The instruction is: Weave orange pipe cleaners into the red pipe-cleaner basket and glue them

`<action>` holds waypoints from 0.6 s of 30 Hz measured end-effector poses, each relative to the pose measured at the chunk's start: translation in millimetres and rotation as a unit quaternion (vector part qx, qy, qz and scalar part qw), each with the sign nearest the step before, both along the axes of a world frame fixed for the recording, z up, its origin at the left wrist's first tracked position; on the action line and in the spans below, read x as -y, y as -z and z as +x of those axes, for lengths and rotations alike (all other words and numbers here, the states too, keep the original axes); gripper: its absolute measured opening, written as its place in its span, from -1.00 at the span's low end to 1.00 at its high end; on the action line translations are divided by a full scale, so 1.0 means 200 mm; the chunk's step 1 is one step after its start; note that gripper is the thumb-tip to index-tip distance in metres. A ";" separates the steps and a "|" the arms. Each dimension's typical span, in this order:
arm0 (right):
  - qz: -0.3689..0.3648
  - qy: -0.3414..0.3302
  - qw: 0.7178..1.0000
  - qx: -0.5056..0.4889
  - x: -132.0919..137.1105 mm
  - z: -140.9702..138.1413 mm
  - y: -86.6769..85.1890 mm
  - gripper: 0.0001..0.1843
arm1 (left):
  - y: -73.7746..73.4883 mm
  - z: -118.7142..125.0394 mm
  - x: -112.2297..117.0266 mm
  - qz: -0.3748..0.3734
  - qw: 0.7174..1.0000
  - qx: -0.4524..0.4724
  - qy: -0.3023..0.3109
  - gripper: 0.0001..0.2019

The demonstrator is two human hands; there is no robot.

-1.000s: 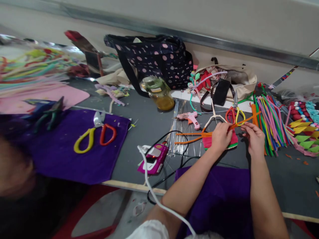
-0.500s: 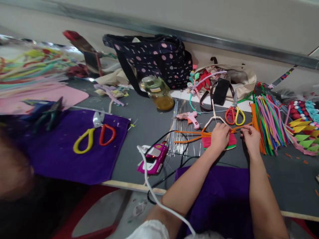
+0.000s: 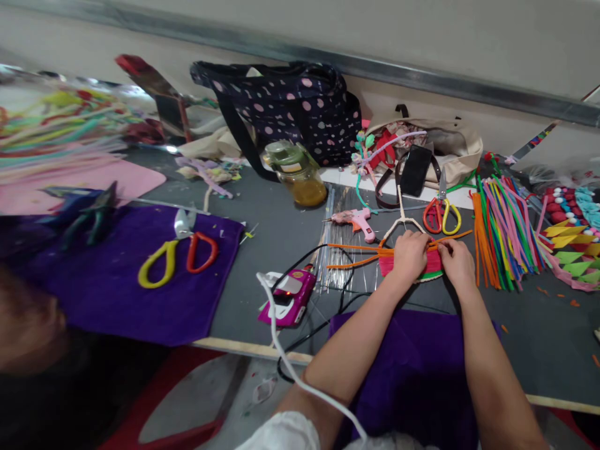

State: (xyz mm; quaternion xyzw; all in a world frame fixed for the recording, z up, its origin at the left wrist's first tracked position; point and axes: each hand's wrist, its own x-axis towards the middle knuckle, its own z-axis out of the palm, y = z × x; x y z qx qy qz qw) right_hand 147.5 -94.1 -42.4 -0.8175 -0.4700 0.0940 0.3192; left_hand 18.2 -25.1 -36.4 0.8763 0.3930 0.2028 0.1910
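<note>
My left hand (image 3: pixel 410 255) presses on a flat red piece (image 3: pixel 387 267) with a green and white lower rim, its fingers closed on orange pipe cleaners (image 3: pixel 386 252) laid across the top. Close beside it, my right hand (image 3: pixel 457 262) pinches the same orange strands near the piece's right side. Their loose ends stick out to the left and right. A cream forked stem (image 3: pixel 402 211) rises behind the piece. My fingertips partly hide where the strands meet it.
A pink glue gun (image 3: pixel 359 222), red-and-yellow scissors (image 3: pixel 441 215) and a bundle of coloured pipe cleaners (image 3: pixel 509 234) lie around my hands. Left are a magenta device (image 3: pixel 295 300), a jar (image 3: pixel 302 178) and larger scissors (image 3: pixel 164 265) on purple cloth. A blurred co-worker's hand (image 3: pixel 25 325) is far left.
My right hand has moved left, from beside the orange bundle to the red piece, close to my left hand. An orange strand's free end now sticks out past it.
</note>
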 end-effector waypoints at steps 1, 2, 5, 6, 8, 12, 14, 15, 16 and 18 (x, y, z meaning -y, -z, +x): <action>0.014 -0.002 1.000 -0.010 0.00 0.00 0.00 -0.79 | 0.00 0.00 0.00 -0.009 1.000 0.008 -0.006 -0.76; 0.028 -0.007 0.999 -0.027 0.00 0.00 0.00 -0.80 | 0.00 -0.01 -0.01 -0.021 1.000 0.019 -0.012 -0.77; 0.063 -0.021 0.993 -0.096 -0.01 0.01 0.00 -0.82 | -0.01 -0.02 -0.02 -0.066 0.996 0.060 -0.023 -0.78; 0.074 -0.020 0.990 -0.122 -0.01 0.01 0.00 -0.81 | -0.01 -0.02 -0.02 -0.079 0.994 0.074 -0.025 -0.79; 0.095 -0.004 0.978 -0.183 -0.01 0.01 0.01 -0.80 | -0.02 -0.03 -0.03 -0.097 0.991 0.091 -0.027 -0.79; 0.116 0.007 0.949 -0.292 -0.02 0.00 0.02 -0.77 | -0.02 -0.05 -0.05 -0.108 0.990 0.094 -0.015 -0.77; 0.131 0.007 0.942 -0.308 -0.02 -0.01 0.02 -0.77 | -0.02 -0.05 -0.05 -0.117 0.988 0.101 -0.006 -0.78; 0.143 0.009 0.937 -0.317 -0.02 -0.02 0.01 -0.77 | -0.03 -0.05 -0.05 -0.123 0.987 0.108 -0.004 -0.78; 0.158 0.015 0.931 -0.330 -0.02 -0.02 0.00 -0.75 | -0.03 -0.06 -0.05 -0.127 0.985 0.117 -0.003 -0.79; 0.191 0.028 0.910 -0.367 -0.02 -0.03 -0.02 -0.70 | -0.05 -0.07 -0.05 -0.132 0.981 0.142 -0.003 -0.80</action>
